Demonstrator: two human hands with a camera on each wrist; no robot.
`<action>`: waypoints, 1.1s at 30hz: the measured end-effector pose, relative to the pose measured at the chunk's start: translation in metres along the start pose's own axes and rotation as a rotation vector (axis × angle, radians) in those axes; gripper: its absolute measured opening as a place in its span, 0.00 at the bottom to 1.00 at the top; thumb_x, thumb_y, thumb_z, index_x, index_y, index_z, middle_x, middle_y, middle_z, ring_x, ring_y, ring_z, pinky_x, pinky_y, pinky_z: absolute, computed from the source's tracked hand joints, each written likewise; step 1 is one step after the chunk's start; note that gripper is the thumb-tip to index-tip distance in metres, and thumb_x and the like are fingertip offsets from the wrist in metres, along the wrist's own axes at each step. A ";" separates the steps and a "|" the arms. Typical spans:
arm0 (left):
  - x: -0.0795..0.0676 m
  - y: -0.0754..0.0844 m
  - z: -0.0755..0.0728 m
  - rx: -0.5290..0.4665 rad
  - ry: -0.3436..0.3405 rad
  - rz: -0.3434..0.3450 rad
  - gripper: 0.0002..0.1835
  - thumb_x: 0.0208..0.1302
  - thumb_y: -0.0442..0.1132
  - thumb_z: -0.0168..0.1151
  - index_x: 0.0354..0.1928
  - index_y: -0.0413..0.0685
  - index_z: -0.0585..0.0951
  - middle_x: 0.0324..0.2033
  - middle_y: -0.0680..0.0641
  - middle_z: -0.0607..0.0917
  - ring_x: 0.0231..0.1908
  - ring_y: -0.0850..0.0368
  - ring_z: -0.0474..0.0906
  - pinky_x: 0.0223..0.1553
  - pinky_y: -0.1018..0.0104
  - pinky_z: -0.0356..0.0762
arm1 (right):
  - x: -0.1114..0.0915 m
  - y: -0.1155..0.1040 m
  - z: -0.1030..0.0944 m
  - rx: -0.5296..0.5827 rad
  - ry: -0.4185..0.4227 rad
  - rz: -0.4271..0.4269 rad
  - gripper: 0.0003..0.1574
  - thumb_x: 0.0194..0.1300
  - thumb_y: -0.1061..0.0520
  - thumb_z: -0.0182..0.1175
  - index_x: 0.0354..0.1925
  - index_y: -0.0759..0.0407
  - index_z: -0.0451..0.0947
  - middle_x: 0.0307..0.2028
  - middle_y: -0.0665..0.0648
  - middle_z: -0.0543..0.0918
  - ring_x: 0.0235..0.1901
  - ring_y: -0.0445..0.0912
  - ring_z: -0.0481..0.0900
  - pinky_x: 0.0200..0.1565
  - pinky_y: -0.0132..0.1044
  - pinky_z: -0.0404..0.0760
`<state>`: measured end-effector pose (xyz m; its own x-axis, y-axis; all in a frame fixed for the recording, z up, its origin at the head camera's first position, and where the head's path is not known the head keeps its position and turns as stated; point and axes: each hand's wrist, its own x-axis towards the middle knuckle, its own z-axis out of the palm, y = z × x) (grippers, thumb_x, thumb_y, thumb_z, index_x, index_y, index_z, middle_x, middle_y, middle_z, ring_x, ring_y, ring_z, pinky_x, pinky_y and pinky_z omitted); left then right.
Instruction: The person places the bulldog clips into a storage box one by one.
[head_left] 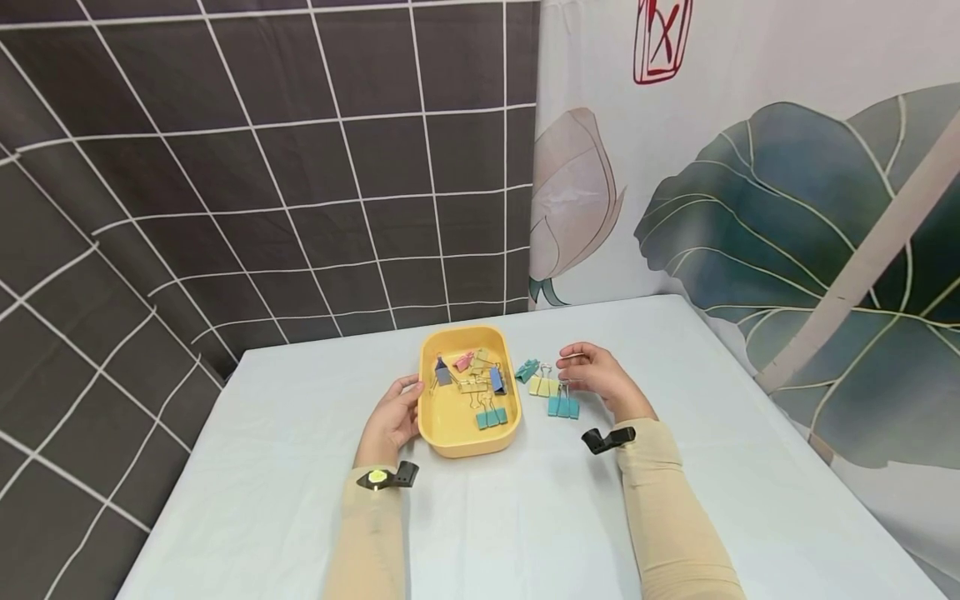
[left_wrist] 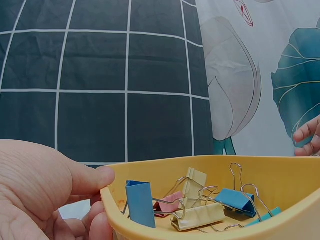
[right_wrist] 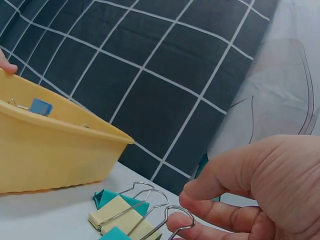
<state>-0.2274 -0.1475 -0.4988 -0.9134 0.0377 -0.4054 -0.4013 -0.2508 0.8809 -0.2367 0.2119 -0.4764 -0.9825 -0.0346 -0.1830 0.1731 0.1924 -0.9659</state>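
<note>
My left hand (head_left: 393, 417) grips the left side of a yellow plastic tray (head_left: 450, 437), thumb at the rim and fingers against the outer wall. Inside lie several binder clips: a blue one (left_wrist: 140, 204), a pink one (head_left: 464, 362), pale yellow ones (left_wrist: 199, 217) and a teal one (head_left: 492, 417). Right of the tray, my right hand (head_left: 598, 377) is beside a small group of clips on the table. Its loosely bent fingertips are right at the wire handle (right_wrist: 181, 209) of the nearer teal clip (head_left: 563, 407). A pale yellow clip (head_left: 543, 386) and another teal clip (head_left: 527, 370) lie beside it.
A white cloth covers the table (head_left: 480, 533). Behind it hangs a dark curtain (head_left: 300, 167) with white grid lines, meeting a pale curtain (head_left: 585, 50) with a flower and leaf print. Black straps (head_left: 607, 439) sit on both wrists.
</note>
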 end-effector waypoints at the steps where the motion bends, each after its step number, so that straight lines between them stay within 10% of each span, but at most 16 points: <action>1: 0.000 0.000 0.000 -0.001 0.001 0.000 0.21 0.77 0.44 0.56 0.67 0.54 0.70 0.52 0.41 0.81 0.29 0.64 0.77 0.28 0.72 0.80 | 0.001 0.001 0.000 -0.005 -0.007 0.004 0.27 0.65 0.70 0.61 0.61 0.68 0.69 0.53 0.66 0.81 0.40 0.45 0.82 0.46 0.41 0.85; 33: 0.001 0.000 0.000 0.002 -0.007 0.002 0.20 0.77 0.44 0.55 0.67 0.54 0.70 0.53 0.42 0.81 0.32 0.63 0.78 0.30 0.71 0.80 | 0.004 0.008 0.002 0.012 -0.057 0.057 0.24 0.69 0.69 0.56 0.62 0.67 0.67 0.42 0.61 0.84 0.36 0.44 0.84 0.40 0.36 0.84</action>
<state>-0.2279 -0.1477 -0.4989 -0.9148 0.0441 -0.4015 -0.3993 -0.2488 0.8824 -0.2389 0.2113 -0.4855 -0.9657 -0.0795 -0.2471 0.2294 0.1841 -0.9558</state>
